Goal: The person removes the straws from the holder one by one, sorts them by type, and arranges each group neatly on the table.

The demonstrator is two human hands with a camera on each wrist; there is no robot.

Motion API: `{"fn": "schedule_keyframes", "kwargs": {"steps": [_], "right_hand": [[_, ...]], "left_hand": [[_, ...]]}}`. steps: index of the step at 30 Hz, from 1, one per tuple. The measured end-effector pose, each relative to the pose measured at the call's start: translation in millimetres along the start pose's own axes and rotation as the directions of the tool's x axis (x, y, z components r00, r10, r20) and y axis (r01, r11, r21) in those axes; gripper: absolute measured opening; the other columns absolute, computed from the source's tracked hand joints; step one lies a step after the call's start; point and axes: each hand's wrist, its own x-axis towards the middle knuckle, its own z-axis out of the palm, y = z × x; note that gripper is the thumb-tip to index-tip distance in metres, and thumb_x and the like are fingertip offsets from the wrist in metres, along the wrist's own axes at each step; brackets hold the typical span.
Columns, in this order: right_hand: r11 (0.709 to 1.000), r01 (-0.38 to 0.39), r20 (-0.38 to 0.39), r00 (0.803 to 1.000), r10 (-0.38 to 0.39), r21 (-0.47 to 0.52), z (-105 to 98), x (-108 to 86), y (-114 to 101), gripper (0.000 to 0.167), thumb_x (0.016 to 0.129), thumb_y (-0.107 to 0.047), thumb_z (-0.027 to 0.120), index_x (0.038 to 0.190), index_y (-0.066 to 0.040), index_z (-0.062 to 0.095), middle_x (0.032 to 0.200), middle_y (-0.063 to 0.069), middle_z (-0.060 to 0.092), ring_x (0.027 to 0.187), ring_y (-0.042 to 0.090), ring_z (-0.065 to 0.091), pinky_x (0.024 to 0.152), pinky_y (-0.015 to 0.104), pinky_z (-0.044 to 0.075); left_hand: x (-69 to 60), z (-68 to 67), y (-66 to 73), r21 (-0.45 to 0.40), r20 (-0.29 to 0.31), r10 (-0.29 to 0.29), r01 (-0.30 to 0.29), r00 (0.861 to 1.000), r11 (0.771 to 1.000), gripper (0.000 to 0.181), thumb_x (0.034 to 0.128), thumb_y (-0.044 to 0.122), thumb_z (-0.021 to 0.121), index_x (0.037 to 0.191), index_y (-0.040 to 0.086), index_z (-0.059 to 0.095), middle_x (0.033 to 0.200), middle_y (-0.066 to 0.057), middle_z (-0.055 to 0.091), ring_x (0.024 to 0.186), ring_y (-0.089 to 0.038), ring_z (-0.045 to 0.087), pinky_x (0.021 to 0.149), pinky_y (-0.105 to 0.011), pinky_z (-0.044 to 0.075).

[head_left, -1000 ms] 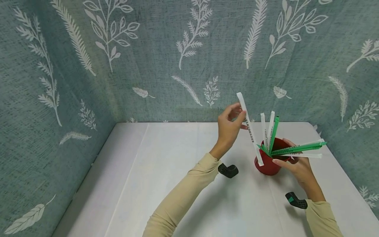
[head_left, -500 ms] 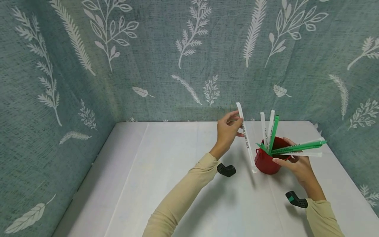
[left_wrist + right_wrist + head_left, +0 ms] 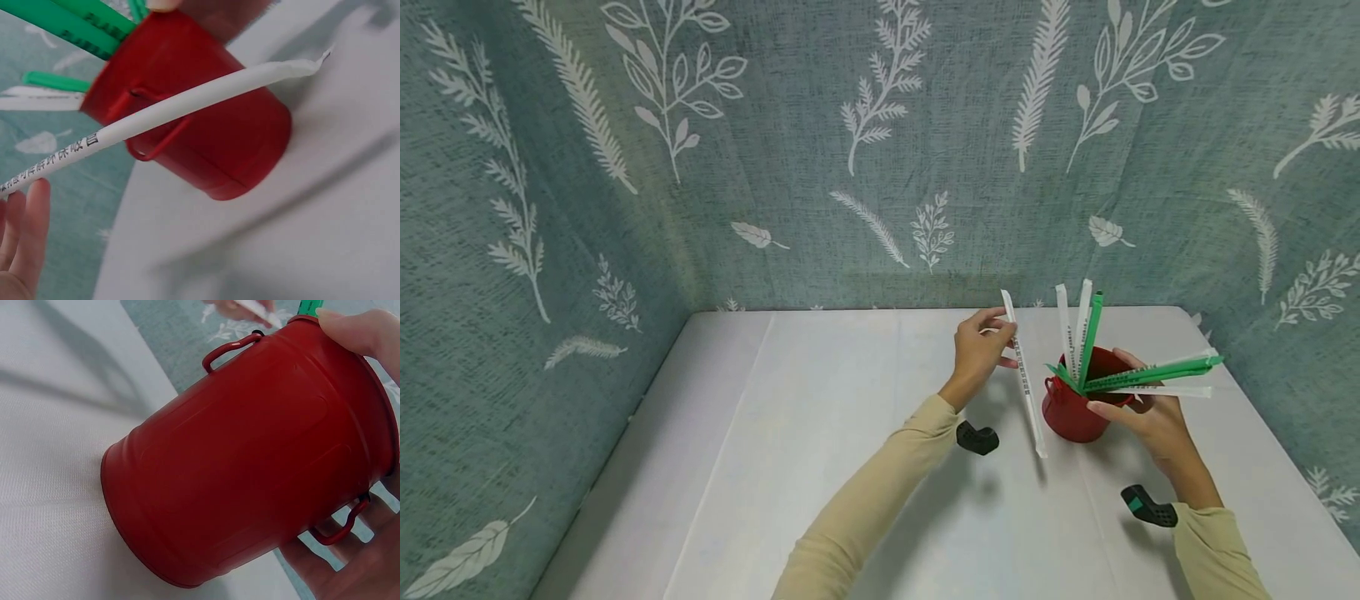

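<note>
My left hand (image 3: 979, 354) pinches a long white paper-wrapped straw (image 3: 1024, 379) near its upper end; the straw slants down beside the red pot (image 3: 1075, 417), apart from it in the head view. In the left wrist view the white straw (image 3: 187, 103) crosses in front of the pot (image 3: 212, 137) and its handle. My right hand (image 3: 1165, 425) grips the pot's rim and right side, thumb at the near edge. Several white and green wrapped straws (image 3: 1093, 333) stand or lean out of the pot. In the right wrist view the pot (image 3: 250, 462) is tilted.
The white table (image 3: 820, 433) spreads beneath both arms, with its back edge against a green leaf-patterned cloth (image 3: 805, 208). A second cloth side rises at the left. Dark devices (image 3: 977, 437) show near both wrists.
My left hand has moved down with the white straw, whose lower end has gone from in front of the pot to its left, lower over the table. My right hand and the pot have hardly moved.
</note>
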Motion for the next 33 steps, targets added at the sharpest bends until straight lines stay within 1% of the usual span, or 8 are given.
{"fn": "schedule_keyframes", "kwargs": {"steps": [3,6,10,14,17,22,26,33], "right_hand": [[1.0,0.012,0.008,1.0,-0.012,-0.003,0,0.0,0,0.08,0.079,0.004,0.072,0.147,-0.008,0.031,0.135,0.002,0.045,0.116,0.011,0.044,0.086,0.011,0.046],[0.999,0.027,0.015,1.0,-0.027,0.034,2,-0.4,-3,0.08,0.079,0.005,0.072,0.147,-0.003,0.03,0.134,0.003,0.045,0.115,0.011,0.044,0.086,0.011,0.046],[0.999,0.02,0.002,1.0,-0.02,0.041,3,-1.8,-6,0.079,0.079,0.008,0.07,0.146,-0.001,0.03,0.131,-0.001,0.047,0.113,0.01,0.045,0.085,0.01,0.046],[1.0,0.013,0.002,1.0,-0.013,0.015,4,-3.4,-9,0.078,0.079,0.009,0.069,0.146,-0.001,0.03,0.131,-0.001,0.047,0.114,0.01,0.045,0.085,0.01,0.045],[1.0,0.014,0.002,1.0,-0.014,0.01,5,-3.8,-10,0.078,0.08,0.009,0.069,0.146,-0.001,0.029,0.132,0.0,0.046,0.115,0.011,0.044,0.085,0.01,0.045],[1.0,0.023,-0.006,1.0,-0.023,-0.021,6,-3.4,-11,0.078,0.079,0.009,0.069,0.146,-0.006,0.032,0.134,0.001,0.046,0.115,0.011,0.044,0.085,0.01,0.046],[0.999,0.027,-0.008,1.0,-0.028,-0.021,5,-3.2,-10,0.078,0.079,0.009,0.069,0.146,-0.004,0.031,0.134,0.001,0.045,0.115,0.011,0.044,0.085,0.01,0.046],[1.0,0.006,-0.019,1.0,-0.006,0.004,6,-3.2,-8,0.078,0.079,0.007,0.07,0.146,-0.003,0.031,0.133,0.001,0.046,0.115,0.011,0.044,0.086,0.01,0.046]], "left_hand": [[1.7,2.6,-11.1,-0.007,-0.011,-0.027,0.027,1.0,1.0,0.029,0.0865,0.0,0.065,0.116,0.003,0.065,0.082,-0.004,0.059,0.073,-0.035,0.065,0.047,-0.036,0.057],[2.6,4.1,-19.1,0.013,-0.026,-0.04,0.041,0.999,0.999,0.028,0.0859,-0.001,0.066,0.113,0.004,0.066,0.081,-0.004,0.059,0.07,-0.034,0.066,0.047,-0.036,0.057],[1.4,5.9,-26.2,0.092,-0.031,-0.049,0.052,0.998,0.994,0.027,0.0862,0.0,0.066,0.113,0.003,0.065,0.081,-0.004,0.059,0.065,-0.026,0.066,0.048,-0.035,0.057],[1.3,7.8,-33.1,0.159,-0.031,-0.059,0.063,0.998,0.985,0.027,0.0869,0.002,0.065,0.114,0.002,0.065,0.081,-0.001,0.06,0.063,-0.017,0.065,0.047,-0.033,0.057],[3.2,8.6,-39.5,0.177,-0.04,-0.068,0.074,0.997,0.981,0.027,0.0868,0.0,0.065,0.114,0.0,0.065,0.079,0.0,0.06,0.063,-0.018,0.064,0.047,-0.033,0.057],[4.8,10.1,-48.1,0.212,-0.053,-0.095,0.104,0.994,0.972,0.026,0.0857,-0.001,0.065,0.111,-0.003,0.065,0.077,-0.001,0.059,0.063,-0.021,0.065,0.047,-0.034,0.057],[5.0,12.7,-54.2,0.25,-0.06,-0.116,0.127,0.991,0.96,0.023,0.0857,-0.001,0.065,0.109,-0.003,0.065,0.077,-0.001,0.059,0.059,-0.017,0.062,0.045,-0.032,0.056],[6.7,18.8,-63.5,0.268,-0.069,-0.146,0.16,0.987,0.95,0.024,0.0836,-0.003,0.067,0.107,-0.005,0.065,0.075,-0.001,0.056,0.059,-0.012,0.06,0.042,-0.029,0.054]]}}
